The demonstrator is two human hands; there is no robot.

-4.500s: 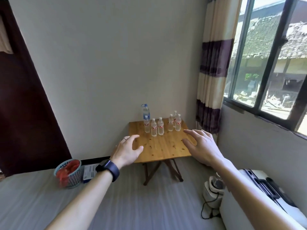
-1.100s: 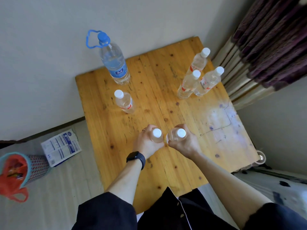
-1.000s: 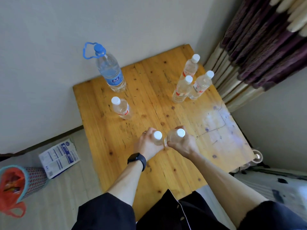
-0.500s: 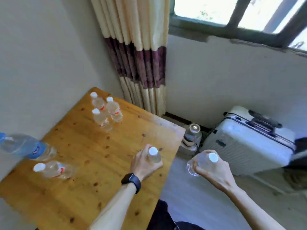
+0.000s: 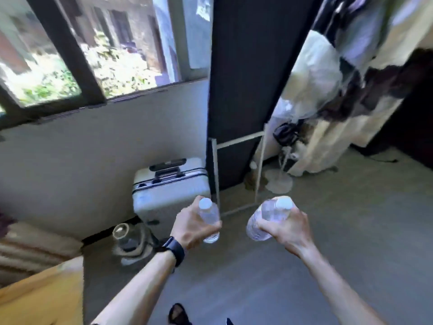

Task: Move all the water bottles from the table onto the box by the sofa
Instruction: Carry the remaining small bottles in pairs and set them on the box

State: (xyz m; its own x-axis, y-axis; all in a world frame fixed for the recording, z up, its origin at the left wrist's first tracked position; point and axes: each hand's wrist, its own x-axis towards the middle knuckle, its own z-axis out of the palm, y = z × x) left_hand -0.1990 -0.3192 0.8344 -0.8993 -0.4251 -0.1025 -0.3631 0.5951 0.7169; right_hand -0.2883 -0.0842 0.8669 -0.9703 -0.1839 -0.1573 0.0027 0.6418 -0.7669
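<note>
Grey floor (image 5: pixel 328 242); window (image 5: pixel 93 55) above pale wall; white suitcase (image 5: pixel 168 184) against it. Wooden counter (image 5: pixel 39 294) corner at lower left. Left hand (image 5: pixel 192 227) clenched round a bottle (image 5: pixel 209 215); right hand (image 5: pixel 287 228) clenched round a second bottle (image 5: pixel 267 219). Both bottles held in mid-air above floor.

Likely home bedroom — suitcase (image 5: pixel 168 184), window (image 5: pixel 93 50), curtain (image 5: pixel 339 90)
</note>
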